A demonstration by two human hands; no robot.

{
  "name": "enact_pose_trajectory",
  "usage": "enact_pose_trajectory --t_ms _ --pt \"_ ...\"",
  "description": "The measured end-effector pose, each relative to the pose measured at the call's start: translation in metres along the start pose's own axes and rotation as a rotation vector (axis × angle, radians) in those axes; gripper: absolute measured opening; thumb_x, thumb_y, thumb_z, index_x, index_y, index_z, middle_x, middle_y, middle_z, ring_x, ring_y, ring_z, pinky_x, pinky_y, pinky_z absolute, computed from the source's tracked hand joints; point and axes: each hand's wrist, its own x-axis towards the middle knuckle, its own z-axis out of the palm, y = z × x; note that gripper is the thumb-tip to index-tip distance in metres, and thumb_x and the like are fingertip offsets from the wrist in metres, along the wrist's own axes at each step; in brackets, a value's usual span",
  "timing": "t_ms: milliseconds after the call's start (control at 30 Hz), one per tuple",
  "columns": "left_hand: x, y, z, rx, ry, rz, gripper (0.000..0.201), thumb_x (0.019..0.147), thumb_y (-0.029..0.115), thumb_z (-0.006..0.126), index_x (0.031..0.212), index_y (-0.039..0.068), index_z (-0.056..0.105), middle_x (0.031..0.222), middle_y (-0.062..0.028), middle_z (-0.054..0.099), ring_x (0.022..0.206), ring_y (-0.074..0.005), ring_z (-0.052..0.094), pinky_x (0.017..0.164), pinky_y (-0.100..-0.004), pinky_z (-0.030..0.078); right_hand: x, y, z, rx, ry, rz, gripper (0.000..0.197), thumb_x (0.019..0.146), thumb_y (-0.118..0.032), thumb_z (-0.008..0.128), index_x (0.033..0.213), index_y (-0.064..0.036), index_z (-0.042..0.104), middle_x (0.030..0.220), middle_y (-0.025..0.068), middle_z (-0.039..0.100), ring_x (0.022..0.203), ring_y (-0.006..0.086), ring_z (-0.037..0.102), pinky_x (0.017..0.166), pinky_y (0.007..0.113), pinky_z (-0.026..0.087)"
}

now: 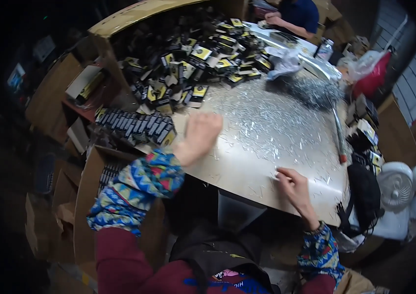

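My left hand (201, 133) hovers over the left side of the worktable (232, 174), its fingers curled closed and slightly blurred; whatever they hold, if anything, is hidden. Just beyond it lies a heap of small black and yellow cardboard boxes (200, 53). My right hand (293, 188) is above the table's front edge, thumb and fingers pinched together with a tiny bright metal piece (277, 169) at the tips. Thin shiny metal pieces (271, 120) are scattered across the tabletop between and beyond my hands.
Neat rows of small boxes (137, 126) stand left. A dense pile of metal pieces (313, 92) and a long-handled tool (338, 132) lie right. A white fan (396, 186) and black bag (365, 193) stand at the right edge. Across the table sits another person (301, 17).
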Motion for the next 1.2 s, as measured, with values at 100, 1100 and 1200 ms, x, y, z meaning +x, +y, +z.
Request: enact_pose_trajectory --t_ms 100,1100,1200 --pt "0.002 0.042 0.01 -0.244 -0.137 -0.02 0.012 0.079 0.012 0.06 0.087 0.003 0.063 0.08 -0.0123 0.063 0.076 -0.033 0.064 0.069 -0.0424 0.048 0.003 -0.018 0.01 -0.427 -0.085 -0.341 0.031 0.086 -0.01 0.067 0.117 -0.0068 0.065 0.114 0.0128 0.064 0.107 0.028 0.059 0.088 0.037 0.049" --pt "-0.175 0.048 -0.004 -2.256 -0.195 -0.898 0.036 0.094 0.017 0.064 0.125 0.006 0.05 0.095 0.0013 0.063 0.081 -0.0104 0.063 0.069 -0.0236 0.054 0.048 0.015 0.018 -0.637 -0.397 -0.375 0.046 0.103 -0.038 0.038 0.145 -0.0179 0.042 0.154 0.0159 0.032 0.144 0.0368 0.023 0.117 0.052 0.016" --pt "-0.207 0.065 0.024 -2.362 -0.094 -1.205 0.029 0.1 0.023 0.054 0.126 0.01 0.051 0.093 0.0023 0.065 0.077 -0.012 0.065 0.068 -0.0274 0.056 0.052 0.02 0.032 -0.614 -0.242 -0.292 0.045 0.103 -0.034 0.041 0.143 -0.0142 0.045 0.152 0.0156 0.035 0.144 0.0352 0.026 0.118 0.049 0.018"
